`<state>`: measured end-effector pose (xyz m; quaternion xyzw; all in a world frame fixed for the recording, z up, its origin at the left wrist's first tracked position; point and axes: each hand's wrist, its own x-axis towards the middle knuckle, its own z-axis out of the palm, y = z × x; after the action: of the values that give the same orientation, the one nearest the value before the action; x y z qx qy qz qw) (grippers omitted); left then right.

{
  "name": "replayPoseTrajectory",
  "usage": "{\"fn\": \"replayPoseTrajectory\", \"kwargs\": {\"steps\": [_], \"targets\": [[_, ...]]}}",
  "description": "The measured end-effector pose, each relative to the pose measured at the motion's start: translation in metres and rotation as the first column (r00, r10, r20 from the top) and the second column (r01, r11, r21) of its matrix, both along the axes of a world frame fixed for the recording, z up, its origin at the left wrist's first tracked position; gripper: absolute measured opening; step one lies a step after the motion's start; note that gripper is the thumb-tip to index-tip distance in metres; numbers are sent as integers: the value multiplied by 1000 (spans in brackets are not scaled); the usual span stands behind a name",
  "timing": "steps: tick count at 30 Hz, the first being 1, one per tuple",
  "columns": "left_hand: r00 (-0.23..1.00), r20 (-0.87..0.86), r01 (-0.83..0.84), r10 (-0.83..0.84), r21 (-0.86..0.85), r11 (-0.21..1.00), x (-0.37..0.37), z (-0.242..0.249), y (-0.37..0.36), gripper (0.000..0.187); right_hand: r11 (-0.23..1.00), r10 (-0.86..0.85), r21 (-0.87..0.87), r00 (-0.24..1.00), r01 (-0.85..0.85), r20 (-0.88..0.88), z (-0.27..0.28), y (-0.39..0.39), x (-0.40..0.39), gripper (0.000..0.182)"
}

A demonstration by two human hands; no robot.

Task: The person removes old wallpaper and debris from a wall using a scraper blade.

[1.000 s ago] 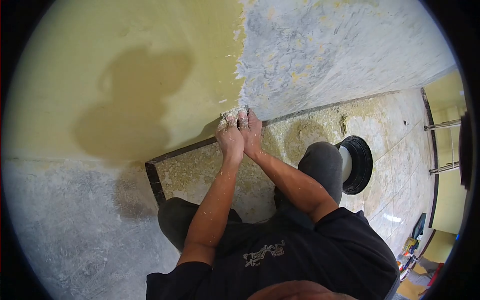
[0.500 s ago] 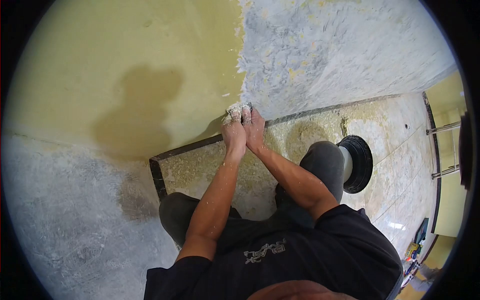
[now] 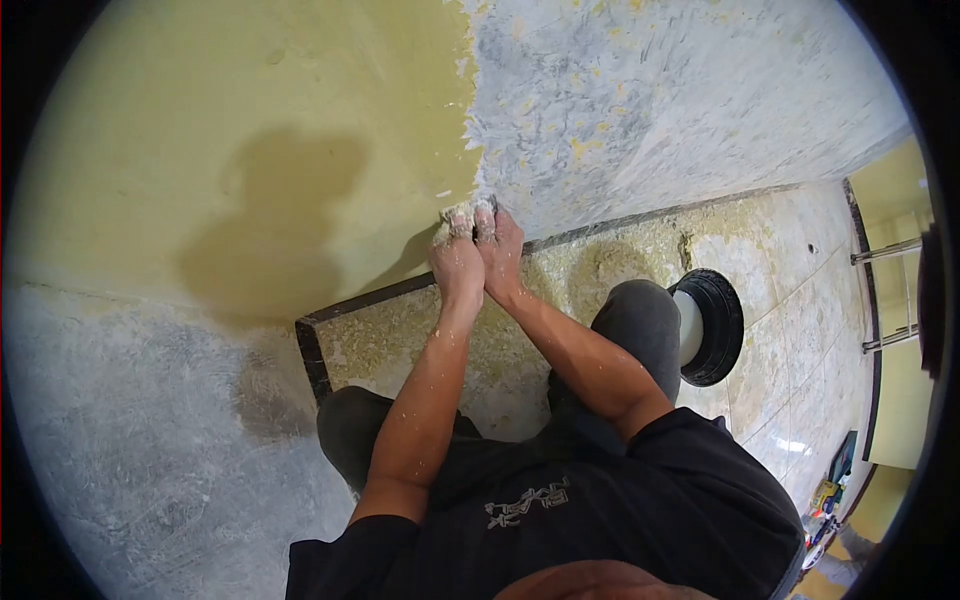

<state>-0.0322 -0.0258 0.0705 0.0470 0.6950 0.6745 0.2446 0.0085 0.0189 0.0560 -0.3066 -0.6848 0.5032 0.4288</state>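
Left hand and right hand together, low on wall.
Fingers curled and caked pale; whether they grip anything, cannot tell. Wall directly ahead of the person: yellow paint left, rough grey patch right, ragged edge just above the fingertips. Flakes litter the floor below; bucket beside right knee.

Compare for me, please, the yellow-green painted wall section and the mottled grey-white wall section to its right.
The yellow-green painted wall section is fairly even in colour; the mottled grey-white wall section is streaked, with scattered yellow flecks. The painted section carries a large, dark shadow; the grey-white section shows none like it. Both share a ragged border and run down to the dark strip at the floor's edge.
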Motion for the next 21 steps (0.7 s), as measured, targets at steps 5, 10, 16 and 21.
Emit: {"fn": "replayPoseTrajectory", "kwargs": {"steps": [5, 10, 16, 21], "targets": [[998, -15, -67, 66, -85, 994, 5, -12, 5, 31, 992, 27, -128, 999, -24, 25, -14, 3, 5, 31], [998, 58, 9, -5, -57, 998, 2, -3, 4, 32, 991, -9, -132, 992, 26, 123, -7, 2, 6, 33], [995, 100, 11, -17, 59, 998, 7, 8, 5, 30, 1000, -10, 28, 994, 7, 113, -15, 10, 5, 31], [987, 155, -77, 42, 223, 972, 9, 4, 13, 28, 997, 54, 43, 960, -68, 273, 15, 18, 11, 29]]}}
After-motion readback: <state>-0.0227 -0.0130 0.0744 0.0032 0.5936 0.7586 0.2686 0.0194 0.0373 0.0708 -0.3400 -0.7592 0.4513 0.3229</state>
